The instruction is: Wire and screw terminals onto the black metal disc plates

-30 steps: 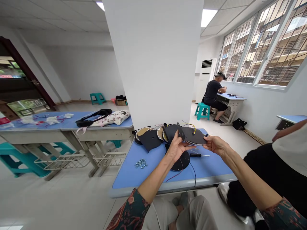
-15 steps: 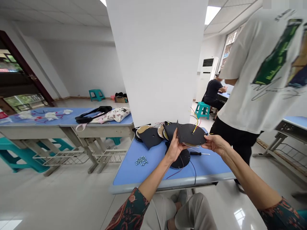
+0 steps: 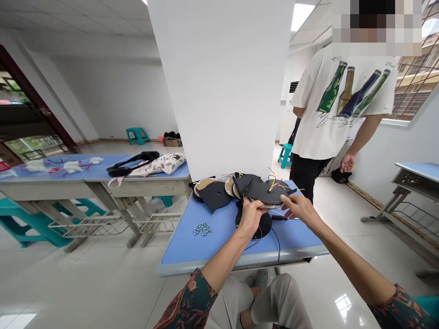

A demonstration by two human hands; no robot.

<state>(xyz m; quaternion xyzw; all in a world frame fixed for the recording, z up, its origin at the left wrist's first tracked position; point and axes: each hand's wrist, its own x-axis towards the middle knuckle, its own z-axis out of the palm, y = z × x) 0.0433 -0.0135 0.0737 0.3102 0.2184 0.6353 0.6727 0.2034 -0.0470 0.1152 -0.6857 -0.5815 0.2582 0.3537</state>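
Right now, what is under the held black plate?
Below the black plate, a black disc lies on the blue desk, partly covered by the left hand; what the plate hides cannot be seen.

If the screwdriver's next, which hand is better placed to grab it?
Right hand, probably: it looks closer to the screwdriver, while the left hand grips the black plate.

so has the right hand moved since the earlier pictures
Yes: judged against the black screwdriver handle lying on the blue desk, the right hand has shifted left, toward the left hand.
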